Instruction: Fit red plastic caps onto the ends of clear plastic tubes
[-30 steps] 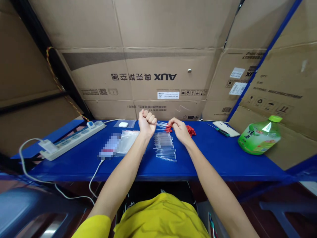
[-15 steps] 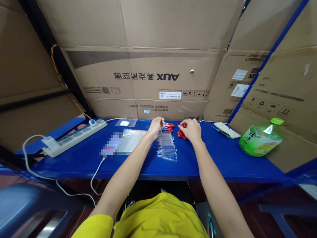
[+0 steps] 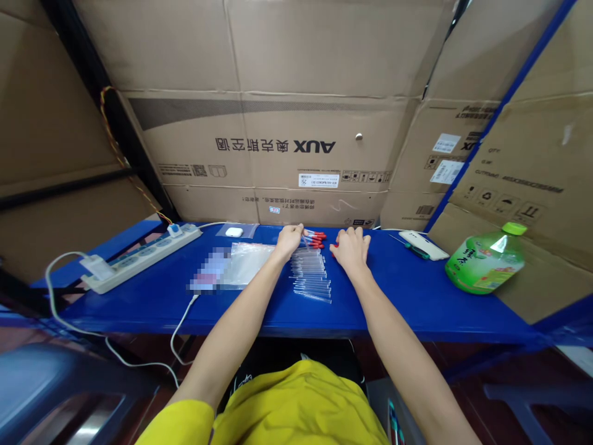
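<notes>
On the blue bench [image 3: 407, 296] lies a row of several clear plastic tubes [image 3: 311, 276]. At its far end are tubes fitted with red caps [image 3: 317, 237]. My left hand [image 3: 289, 238] rests closed at that far end, its fingers pinched on a clear tube. My right hand [image 3: 352, 247] lies palm down just right of the row, fingers curled over a small pile of loose red caps that is mostly hidden beneath it.
Clear plastic bags [image 3: 245, 262] lie left of the tubes, with a white power strip [image 3: 139, 256] and its cable further left. A white earbud case [image 3: 234, 232] sits at the back. A green bottle [image 3: 486, 259] lies at right, near a white phone [image 3: 424, 243]. Cardboard boxes [image 3: 278, 142] wall the back.
My left hand came down from a raised fist to the far end of the tube row. My right hand moved right onto the red caps and now covers them.
</notes>
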The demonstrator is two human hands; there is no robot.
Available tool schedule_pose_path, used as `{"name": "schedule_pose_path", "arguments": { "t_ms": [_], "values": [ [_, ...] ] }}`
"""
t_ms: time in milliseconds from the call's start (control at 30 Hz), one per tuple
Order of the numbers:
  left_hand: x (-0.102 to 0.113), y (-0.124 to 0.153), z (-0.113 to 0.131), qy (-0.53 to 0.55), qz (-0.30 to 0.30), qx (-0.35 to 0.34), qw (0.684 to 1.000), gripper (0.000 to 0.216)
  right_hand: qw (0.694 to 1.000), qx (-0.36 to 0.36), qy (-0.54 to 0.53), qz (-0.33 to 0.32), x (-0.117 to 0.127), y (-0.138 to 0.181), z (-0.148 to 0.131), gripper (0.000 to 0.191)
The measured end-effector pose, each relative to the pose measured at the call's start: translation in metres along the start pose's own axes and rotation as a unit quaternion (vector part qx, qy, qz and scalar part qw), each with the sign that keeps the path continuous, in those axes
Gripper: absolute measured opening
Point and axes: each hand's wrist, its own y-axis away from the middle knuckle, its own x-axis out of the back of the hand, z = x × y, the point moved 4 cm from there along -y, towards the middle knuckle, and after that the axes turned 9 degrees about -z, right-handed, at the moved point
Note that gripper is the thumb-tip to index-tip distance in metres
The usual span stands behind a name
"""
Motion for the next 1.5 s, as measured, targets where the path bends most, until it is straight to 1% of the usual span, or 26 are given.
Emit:
{"name": "schedule_pose_path", "arguments": {
  "t_ms": [67, 167, 233, 300, 367, 433, 500, 567, 633, 700, 833, 900, 967, 1100, 1333, 1400, 1500],
  "values": [
    [-0.001, -0.001, -0.002, -0.02, -0.018, 0.015, 1.0, 0.035, 1.0, 0.01, -0.007, 0.025, 0.006, 0.002, -0.003, 0.02],
    [-0.002, -0.001, -0.002, 0.009, -0.029, 0.013, 0.999, 0.028, 0.997, 0.052, -0.04, 0.048, 0.017, 0.006, -0.012, 0.028],
    [-0.002, -0.001, -0.001, 0.035, -0.027, 0.0, 0.999, 0.023, 0.99, 0.111, -0.076, 0.034, 0.021, 0.007, -0.021, 0.03],
    [-0.001, -0.001, 0.0, 0.043, -0.025, -0.014, 0.999, 0.021, 0.98, 0.165, -0.108, 0.0, 0.02, 0.008, -0.029, 0.031],
    [0.001, -0.001, 0.001, 0.024, -0.031, -0.028, 0.999, 0.019, 0.974, 0.187, -0.127, -0.028, 0.016, 0.007, -0.032, 0.03],
    [0.003, -0.001, 0.001, -0.028, -0.03, -0.032, 0.999, 0.02, 0.973, 0.188, -0.131, -0.037, 0.012, 0.005, -0.032, 0.03],
    [0.009, -0.001, 0.001, -0.114, -0.009, -0.025, 0.993, 0.022, 0.973, 0.192, -0.124, -0.042, 0.01, 0.005, -0.029, 0.03],
    [0.015, 0.0, 0.003, -0.206, 0.025, -0.025, 0.978, 0.023, 0.971, 0.205, -0.112, -0.052, 0.009, 0.005, -0.027, 0.03],
    [0.018, 0.001, 0.003, -0.282, 0.032, -0.04, 0.958, 0.022, 0.968, 0.221, -0.102, -0.065, 0.008, 0.007, -0.027, 0.029],
    [0.016, 0.001, 0.002, -0.332, -0.003, -0.061, 0.941, 0.021, 0.963, 0.239, -0.094, -0.078, 0.006, 0.009, -0.029, 0.028],
    [0.001, 0.001, -0.005, -0.388, -0.119, -0.088, 0.91, 0.017, 0.957, 0.261, -0.081, -0.099, -0.001, 0.01, -0.032, 0.027],
    [-0.005, 0.002, -0.007, -0.398, -0.151, -0.09, 0.9, 0.017, 0.957, 0.259, -0.08, -0.101, -0.004, 0.01, -0.032, 0.023],
    [-0.008, 0.003, -0.008, -0.401, -0.159, -0.093, 0.897, 0.018, 0.958, 0.254, -0.083, -0.103, -0.005, 0.009, -0.031, 0.019],
    [-0.012, 0.003, -0.009, -0.408, -0.158, -0.098, 0.894, 0.018, 0.964, 0.231, -0.102, -0.087, -0.001, 0.007, -0.03, 0.018],
    [-0.012, 0.005, -0.005, -0.427, -0.158, -0.101, 0.885, 0.014, 0.981, 0.141, -0.129, -0.027, 0.006, 0.003, -0.017, 0.023],
    [-0.01, 0.006, 0.0, -0.419, -0.15, -0.115, 0.888, 0.014, 0.984, 0.121, -0.133, -0.014, 0.008, 0.002, -0.013, 0.022],
    [-0.006, 0.009, 0.012, -0.386, -0.136, -0.154, 0.9, 0.014, 0.986, 0.109, -0.127, 0.001, 0.009, 0.002, -0.012, 0.024]
  ]
}}
